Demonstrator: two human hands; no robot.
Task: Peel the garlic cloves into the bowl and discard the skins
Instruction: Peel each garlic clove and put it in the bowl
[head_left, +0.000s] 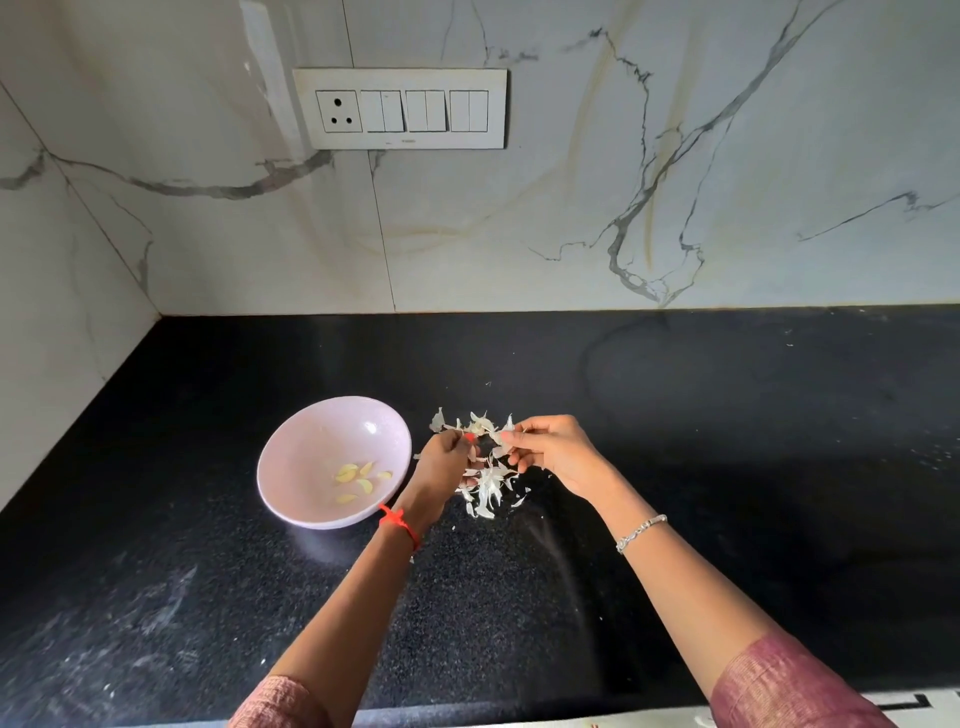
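Grip: your left hand (444, 460) and right hand (550, 447) both pinch one pale garlic piece (480, 428) at the fingertips; you cannot tell whether it is clove or skin.
Skins: papery white garlic skins (485, 488) are heaped on the black speckled stone counter (675, 415), under your hands.
Bowl: the pale pink round ceramic bowl (311, 441), holding peeled yellowish garlic cloves (358, 478), sits at 9 o'clock from the pinch, so your left hand is nearer.

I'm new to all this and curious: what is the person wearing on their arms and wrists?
The left hand has a knotted red thread at its wrist; the right hand has a silver chain bracelet. Both forearms are bare, with mauve woven sleeves ending near the elbows.
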